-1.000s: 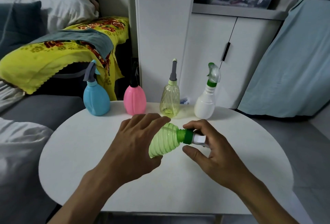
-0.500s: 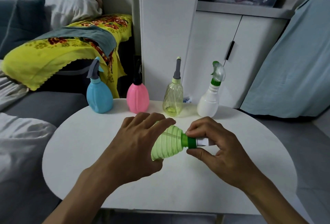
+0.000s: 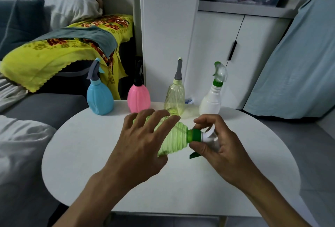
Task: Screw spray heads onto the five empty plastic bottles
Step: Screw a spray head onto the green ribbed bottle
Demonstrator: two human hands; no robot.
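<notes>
I see the left hand (image 3: 139, 145) wrapped over the ribbed green bottle (image 3: 175, 140), held on its side above the desk (image 3: 90, 154) centre. Right hand (image 3: 221, 147): grip pinched, thumb and fingers closed on the green collar (image 3: 195, 135) of the spray head (image 3: 208, 136). Far edge, left to right: blue bottle (image 3: 99, 100), pink bottle (image 3: 138, 98), clear yellowish bottle (image 3: 174, 98), white bottle (image 3: 210, 101), all upright with heads on.
</notes>
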